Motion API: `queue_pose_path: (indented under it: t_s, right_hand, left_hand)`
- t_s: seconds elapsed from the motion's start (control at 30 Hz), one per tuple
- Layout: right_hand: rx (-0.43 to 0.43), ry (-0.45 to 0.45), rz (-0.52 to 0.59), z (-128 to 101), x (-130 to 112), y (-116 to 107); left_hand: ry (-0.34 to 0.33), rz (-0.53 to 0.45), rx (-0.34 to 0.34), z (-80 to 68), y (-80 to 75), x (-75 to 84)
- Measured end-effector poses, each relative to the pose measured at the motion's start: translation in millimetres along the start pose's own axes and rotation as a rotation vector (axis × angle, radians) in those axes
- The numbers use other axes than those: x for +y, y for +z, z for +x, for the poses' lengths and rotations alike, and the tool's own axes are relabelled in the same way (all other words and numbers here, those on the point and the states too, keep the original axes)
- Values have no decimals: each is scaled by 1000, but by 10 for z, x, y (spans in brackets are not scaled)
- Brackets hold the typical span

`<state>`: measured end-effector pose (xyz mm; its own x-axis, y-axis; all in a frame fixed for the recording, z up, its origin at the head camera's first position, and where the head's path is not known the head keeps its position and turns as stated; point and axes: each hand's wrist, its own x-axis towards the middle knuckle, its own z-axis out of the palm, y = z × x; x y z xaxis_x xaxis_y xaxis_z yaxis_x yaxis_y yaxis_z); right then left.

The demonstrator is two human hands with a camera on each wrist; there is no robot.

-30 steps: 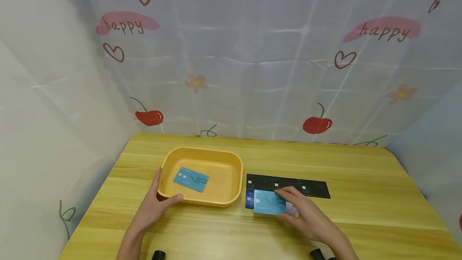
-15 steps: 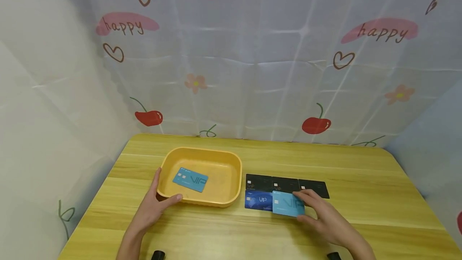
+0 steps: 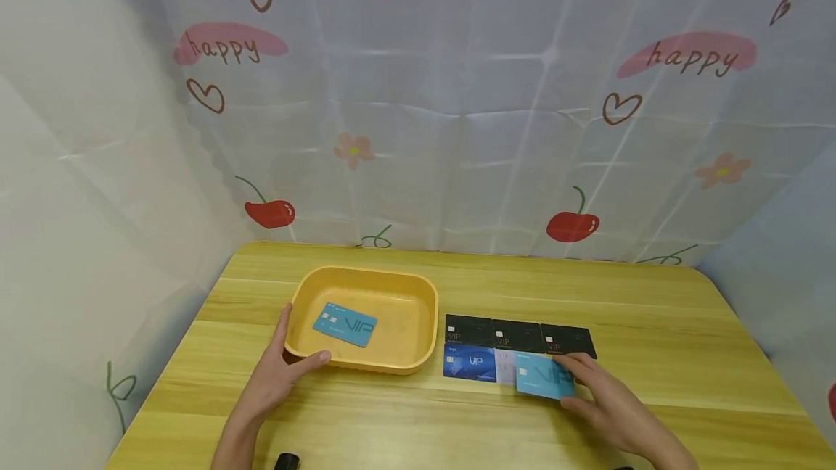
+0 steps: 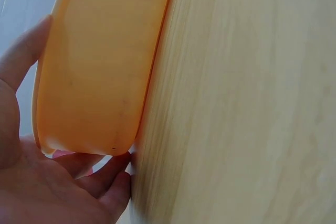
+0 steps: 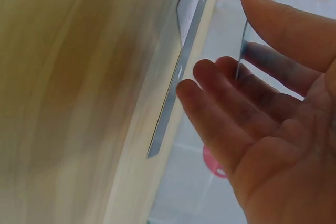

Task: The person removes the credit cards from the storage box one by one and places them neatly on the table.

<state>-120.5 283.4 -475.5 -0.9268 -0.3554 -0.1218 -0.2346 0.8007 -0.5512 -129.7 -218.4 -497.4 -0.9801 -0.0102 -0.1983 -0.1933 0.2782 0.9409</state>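
Observation:
My right hand pinches a light blue VIP card by its right edge, thumb on the near side. That card shows nearly edge-on in the right wrist view, above the table. It overlaps a pale lilac card, hiding most of it. Left of this lies a dark blue VIP card. My left hand grips the left near corner of a yellow plastic tray, its thumb at the near rim. In the left wrist view, fingers curl round the tray's end. Another light blue VIP card lies inside the tray.
Three black VIP cards form a row right of the tray, behind the blue and lilac cards. All stand on a wood-grain table. A white curtain printed with cherries and hearts hangs behind its far edge.
My right hand has moved right with the light blue card, uncovering the dark blue card and then part of the lilac card. The left hand and tray have stayed in place.

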Motion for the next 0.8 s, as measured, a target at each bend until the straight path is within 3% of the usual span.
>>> queue_pose_path:
  t_s: [0.3,0.5,0.8]
  right_hand:
    - [-67,51,78,-90,236,-49]
    - [-80,134,128,-95,330,-74]
    - [-37,124,64,-145,465,-126]
  left_hand:
    - [-11,7,0,15,-10,-26]
    - [-10,17,3,11,-12,-22]
    - [-10,1,6,3,2,-13]
